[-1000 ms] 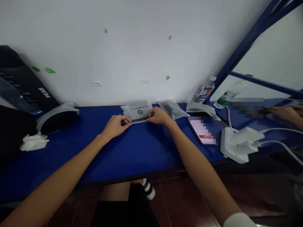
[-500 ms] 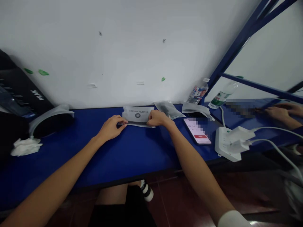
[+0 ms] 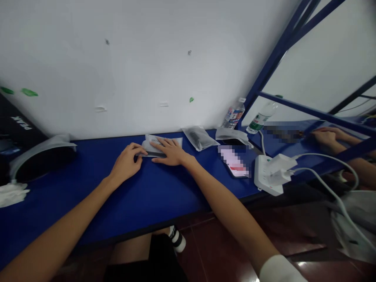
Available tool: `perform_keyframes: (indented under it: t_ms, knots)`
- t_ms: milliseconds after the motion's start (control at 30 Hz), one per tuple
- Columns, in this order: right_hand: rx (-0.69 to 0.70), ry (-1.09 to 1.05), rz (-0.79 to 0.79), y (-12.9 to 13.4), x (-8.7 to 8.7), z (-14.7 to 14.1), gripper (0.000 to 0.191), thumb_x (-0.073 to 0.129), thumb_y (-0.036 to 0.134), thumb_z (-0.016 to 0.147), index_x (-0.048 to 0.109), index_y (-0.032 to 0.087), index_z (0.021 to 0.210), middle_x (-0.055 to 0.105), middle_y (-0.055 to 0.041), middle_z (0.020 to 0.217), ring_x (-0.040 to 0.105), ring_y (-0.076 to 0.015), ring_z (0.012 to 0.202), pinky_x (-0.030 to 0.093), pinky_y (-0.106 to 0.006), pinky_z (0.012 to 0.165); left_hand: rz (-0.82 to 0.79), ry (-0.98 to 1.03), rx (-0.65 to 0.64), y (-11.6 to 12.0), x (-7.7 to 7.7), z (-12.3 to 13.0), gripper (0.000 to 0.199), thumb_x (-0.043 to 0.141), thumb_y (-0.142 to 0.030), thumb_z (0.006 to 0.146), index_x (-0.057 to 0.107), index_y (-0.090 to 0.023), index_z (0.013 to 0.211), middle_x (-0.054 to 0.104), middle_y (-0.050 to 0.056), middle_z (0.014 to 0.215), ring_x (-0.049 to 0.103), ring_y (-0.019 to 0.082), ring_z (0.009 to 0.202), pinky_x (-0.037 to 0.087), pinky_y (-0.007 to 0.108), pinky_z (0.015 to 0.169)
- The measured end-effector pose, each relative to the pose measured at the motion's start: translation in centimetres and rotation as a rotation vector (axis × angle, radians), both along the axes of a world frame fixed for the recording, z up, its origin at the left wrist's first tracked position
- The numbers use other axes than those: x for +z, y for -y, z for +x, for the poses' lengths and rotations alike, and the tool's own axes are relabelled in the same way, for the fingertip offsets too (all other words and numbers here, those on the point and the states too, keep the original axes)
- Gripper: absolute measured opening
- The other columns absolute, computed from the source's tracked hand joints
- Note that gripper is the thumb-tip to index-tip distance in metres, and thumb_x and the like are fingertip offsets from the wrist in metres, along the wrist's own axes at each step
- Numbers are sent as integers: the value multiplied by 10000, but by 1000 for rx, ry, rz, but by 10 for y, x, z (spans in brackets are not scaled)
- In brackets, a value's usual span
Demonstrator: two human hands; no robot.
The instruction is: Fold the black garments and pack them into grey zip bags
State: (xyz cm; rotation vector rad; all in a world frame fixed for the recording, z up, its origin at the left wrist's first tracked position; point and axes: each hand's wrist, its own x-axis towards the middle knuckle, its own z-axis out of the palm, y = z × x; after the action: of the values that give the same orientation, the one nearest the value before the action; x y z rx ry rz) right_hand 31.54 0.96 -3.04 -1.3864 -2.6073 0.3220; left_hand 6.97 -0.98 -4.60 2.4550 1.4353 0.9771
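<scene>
Grey plastic pouch (image 3: 149,145) lies flat on blue surface (image 3: 147,196), long axis L–R, approx. parallel to wall. R hand (image 3: 172,152) rests on top w/ fingers spread flat, not closed, covering most of pouch. L hand (image 3: 125,163) at pouch's L end, thumb + fingers together on it, dark strip (image 3: 151,154) by fingertips. R hand more over pouch, L hand at its end. Dark item in clear bag (image 3: 196,138) just R of pouch; phone (image 3: 235,161) further R, screen pixelated.

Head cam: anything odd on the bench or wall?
Green scraps are stuck to the wall, a crumpled white wad sits at the bench's left end, and the phone screen is pixelated, so its contents can't be read.
</scene>
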Motion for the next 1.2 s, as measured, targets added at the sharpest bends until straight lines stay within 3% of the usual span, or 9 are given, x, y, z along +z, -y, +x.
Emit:
perform_keyframes:
  t_ms: [300,467,567,667,767,833,933,1200]
  knots:
    - [-78,87,127,11,9,-6,836,505,774,1039,350,359,1748,380,-127,1790,447,-466,1540,348,-674,1245,-21,6,29,0,0,1,400,506,-267,971,745,-214,1287,737,97,1294,698,314,1222,540,500,1158]
    - [-113,104,190,16,14,-12,785,481,767,1055,445,331,1707,532,-173,1651,522,-435,1449,414,-609,1178,5,-24,-39,-3,-6,-1,531,481,-210,961,698,-232,1446,681,97,1474,648,314,1366,482,527,1247]
    - [-111,46,203,16,15,-12,765,463,796,1045,536,333,1649,589,-178,1563,551,-404,1413,442,-575,1149,-6,-59,-71,-6,-9,-3,582,476,-173,933,690,-242,1469,648,88,1545,611,319,1429,451,552,1280]
    - [-107,10,218,16,14,-12,660,454,719,1091,594,323,1600,619,-173,1512,573,-367,1394,450,-550,1148,-18,-63,-81,-8,-9,-4,620,470,-145,896,684,-223,1473,645,92,1561,596,310,1462,431,544,1303]
    - [-99,-25,201,14,9,-13,598,433,624,1135,544,319,1637,516,-158,1670,483,-357,1523,382,-578,1240,-25,-69,-89,-8,-9,-4,667,455,-120,866,664,-204,1494,614,95,1610,543,288,1532,389,531,1336]
    - [-76,-43,143,12,5,-13,629,396,597,1151,419,318,1714,344,-125,1806,318,-344,1654,260,-604,1328,-36,-78,-107,-7,-9,-4,720,453,-109,851,624,-198,1544,569,93,1663,502,278,1573,372,533,1346]
    - [-37,-65,29,7,0,-13,699,319,618,1153,231,320,1780,170,-69,1861,121,-311,1727,121,-620,1378,-50,-96,-134,-5,-10,-3,777,458,-106,840,574,-202,1602,488,84,1730,472,282,1600,370,545,1347]
    - [-33,-77,-48,4,1,-14,739,299,640,1140,216,289,1785,122,-53,1856,53,-303,1729,50,-605,1388,-55,-127,-140,-11,-16,-4,732,470,-135,834,645,-206,1541,559,93,1675,496,305,1584,362,580,1343]
